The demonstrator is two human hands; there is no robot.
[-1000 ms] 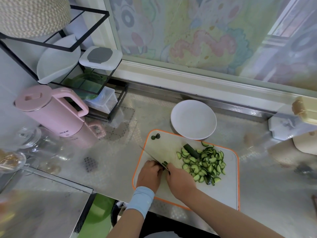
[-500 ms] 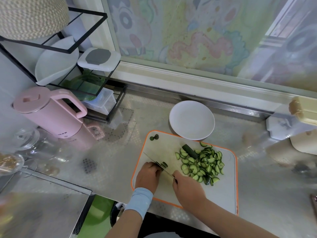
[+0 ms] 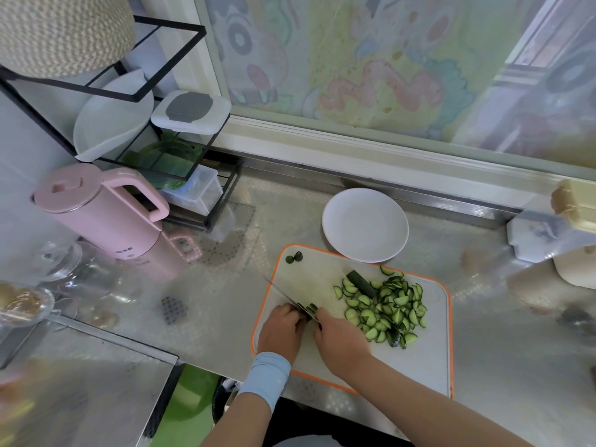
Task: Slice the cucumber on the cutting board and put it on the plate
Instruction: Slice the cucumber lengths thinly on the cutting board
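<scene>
A white cutting board with an orange rim point(image 3: 432, 366) lies on the steel counter. My left hand point(image 3: 280, 330) grips the last short piece of cucumber point(image 3: 310, 308) at the board's left side. My right hand point(image 3: 340, 341) holds the knife point(image 3: 283, 295), its blade angled up-left and set against that piece. A heap of half-moon cucumber slices point(image 3: 385, 309) lies in the middle of the board, with a longer dark uncut piece point(image 3: 361, 283) at its far edge. Two small end bits point(image 3: 294, 258) sit at the board's far left corner. An empty white plate point(image 3: 365, 224) stands just behind the board.
A pink kettle point(image 3: 100, 211) and a black wire rack point(image 3: 135, 91) with plates and boxes stand at the left. Glass jars point(image 3: 61, 262) sit at the far left. White and cream containers point(image 3: 554, 233) are at the right. A window sill runs along the back.
The knife has gone on chopping at the short piece by my left hand; my right hand drew back a little, then returned towards it. The view shifted slightly.
</scene>
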